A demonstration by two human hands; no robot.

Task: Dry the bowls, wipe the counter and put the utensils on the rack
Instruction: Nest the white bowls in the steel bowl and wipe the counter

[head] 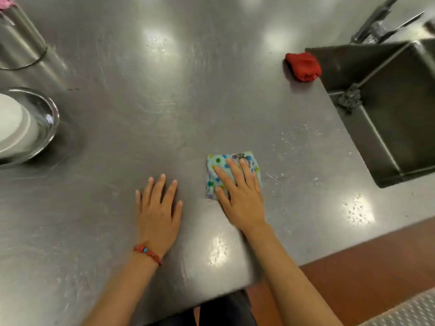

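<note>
A folded light-blue cloth with coloured dots [220, 161] lies flat on the steel counter [188, 90]. My right hand [240, 196] presses down on it with straight, spread fingers. My left hand [159, 208], with a red bead bracelet at the wrist, rests flat on the bare counter just left of the cloth. At the left edge sits a steel bowl [48, 118] holding a white bowl [14, 123]. Water droplets speckle the counter to the right of the cloth.
A crumpled red cloth [303, 66] lies at the sink's near-left corner. The steel sink [388, 109] opens at the right, with a faucet [381, 22] behind it. A steel cylinder [18, 38] stands at the back left. Red floor shows past the counter's front edge.
</note>
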